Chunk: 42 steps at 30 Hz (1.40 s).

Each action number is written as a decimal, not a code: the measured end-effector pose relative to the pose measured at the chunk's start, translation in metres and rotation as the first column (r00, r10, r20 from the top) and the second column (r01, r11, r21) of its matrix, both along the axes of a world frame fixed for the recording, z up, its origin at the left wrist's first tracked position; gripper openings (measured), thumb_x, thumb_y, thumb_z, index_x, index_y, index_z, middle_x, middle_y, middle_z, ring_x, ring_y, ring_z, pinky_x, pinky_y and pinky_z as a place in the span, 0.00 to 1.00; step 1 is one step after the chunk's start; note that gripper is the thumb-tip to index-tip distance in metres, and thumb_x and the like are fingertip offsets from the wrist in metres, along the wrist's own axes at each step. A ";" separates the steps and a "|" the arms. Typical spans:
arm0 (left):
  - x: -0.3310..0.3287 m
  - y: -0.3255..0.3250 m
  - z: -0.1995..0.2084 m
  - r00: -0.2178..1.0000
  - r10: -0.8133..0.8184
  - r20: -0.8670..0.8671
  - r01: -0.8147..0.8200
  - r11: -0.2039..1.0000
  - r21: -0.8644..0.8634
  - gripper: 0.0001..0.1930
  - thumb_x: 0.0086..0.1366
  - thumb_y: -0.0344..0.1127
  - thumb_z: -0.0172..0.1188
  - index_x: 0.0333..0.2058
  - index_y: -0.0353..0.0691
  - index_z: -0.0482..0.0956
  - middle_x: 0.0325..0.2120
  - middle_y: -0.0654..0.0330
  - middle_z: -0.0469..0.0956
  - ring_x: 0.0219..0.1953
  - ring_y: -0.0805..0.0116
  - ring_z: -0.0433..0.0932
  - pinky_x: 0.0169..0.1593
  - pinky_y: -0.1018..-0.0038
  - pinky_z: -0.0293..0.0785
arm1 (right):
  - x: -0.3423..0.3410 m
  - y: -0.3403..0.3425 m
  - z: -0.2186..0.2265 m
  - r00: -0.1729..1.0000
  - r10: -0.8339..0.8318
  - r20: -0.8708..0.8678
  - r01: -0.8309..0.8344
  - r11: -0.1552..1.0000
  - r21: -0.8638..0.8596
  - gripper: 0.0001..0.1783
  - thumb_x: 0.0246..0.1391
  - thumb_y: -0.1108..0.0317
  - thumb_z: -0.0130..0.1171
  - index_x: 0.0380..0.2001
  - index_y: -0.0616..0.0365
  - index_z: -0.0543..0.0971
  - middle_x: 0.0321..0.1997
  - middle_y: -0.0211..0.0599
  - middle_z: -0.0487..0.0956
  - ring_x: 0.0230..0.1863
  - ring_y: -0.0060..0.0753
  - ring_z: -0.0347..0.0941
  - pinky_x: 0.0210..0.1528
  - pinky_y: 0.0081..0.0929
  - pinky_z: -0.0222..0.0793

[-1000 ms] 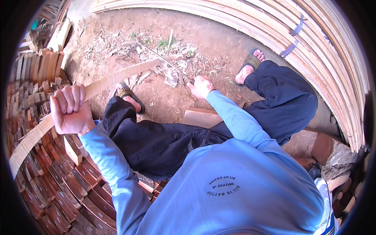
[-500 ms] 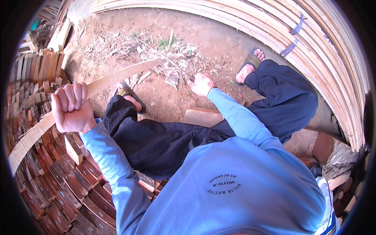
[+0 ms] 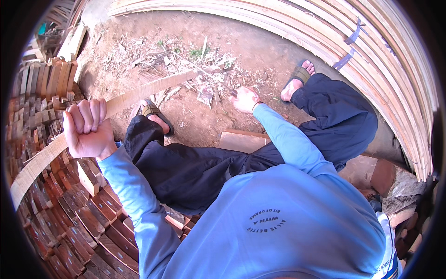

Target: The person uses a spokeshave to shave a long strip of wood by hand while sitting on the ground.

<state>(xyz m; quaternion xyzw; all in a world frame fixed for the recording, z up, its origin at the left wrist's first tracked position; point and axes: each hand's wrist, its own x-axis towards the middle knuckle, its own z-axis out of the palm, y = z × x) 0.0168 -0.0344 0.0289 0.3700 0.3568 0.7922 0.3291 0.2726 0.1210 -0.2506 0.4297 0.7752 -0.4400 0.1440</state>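
Observation:
My left hand (image 3: 89, 128) is closed in a fist around a long, pale wooden strip (image 3: 139, 94). The strip slants from the lower left, over stacked wood, to its far end above the shavings on the ground. My right hand (image 3: 245, 100) is closed on the dark handle of a long, thin-bladed tool (image 3: 200, 69). Its narrow blade points up and left, crossing near the strip's far end; whether the two touch I cannot tell. Seen nearly edge-on, the blade does not show its exact kind.
Stacks of short reddish-brown wood pieces (image 3: 88, 223) fill the left side. Long pale boards (image 3: 297, 23) curve along the top and right, tied with purple bands. Wood shavings (image 3: 134, 58) litter the dirt ground. A wooden block (image 3: 242, 141) lies between my sandalled feet, nearer my body.
My right hand has shifted a little to the right, drawing the thin-bladed tool with it. My left hand and the strip have hardly moved.

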 end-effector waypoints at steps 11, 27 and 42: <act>0.002 0.002 0.001 1.000 -0.002 -0.014 0.002 1.000 -0.002 0.23 0.69 0.39 0.45 0.13 0.49 0.53 0.10 0.71 0.51 0.13 0.78 0.46 0.22 0.75 0.44 | 0.005 0.003 -0.012 0.990 -0.111 0.082 0.122 0.983 -0.136 0.17 0.52 0.58 0.57 0.35 0.61 0.81 0.36 0.55 0.81 0.40 0.51 0.79 0.48 0.39 0.74; 0.001 0.002 0.002 0.999 0.035 0.014 -0.035 0.999 -0.012 0.23 0.68 0.39 0.45 0.12 0.50 0.52 0.10 0.70 0.51 0.13 0.78 0.46 0.22 0.75 0.45 | 0.006 -0.014 0.000 1.000 0.008 -0.011 -0.008 1.000 0.003 0.18 0.50 0.58 0.55 0.31 0.64 0.80 0.33 0.55 0.80 0.40 0.52 0.78 0.48 0.40 0.73; -0.003 0.002 0.002 0.998 0.055 0.015 -0.055 0.998 -0.016 0.23 0.68 0.39 0.45 0.13 0.50 0.52 0.09 0.70 0.50 0.12 0.78 0.46 0.22 0.76 0.45 | 0.010 -0.009 -0.031 0.996 -0.079 0.032 0.074 0.988 0.138 0.15 0.48 0.61 0.55 0.28 0.63 0.81 0.32 0.55 0.81 0.39 0.54 0.79 0.45 0.41 0.74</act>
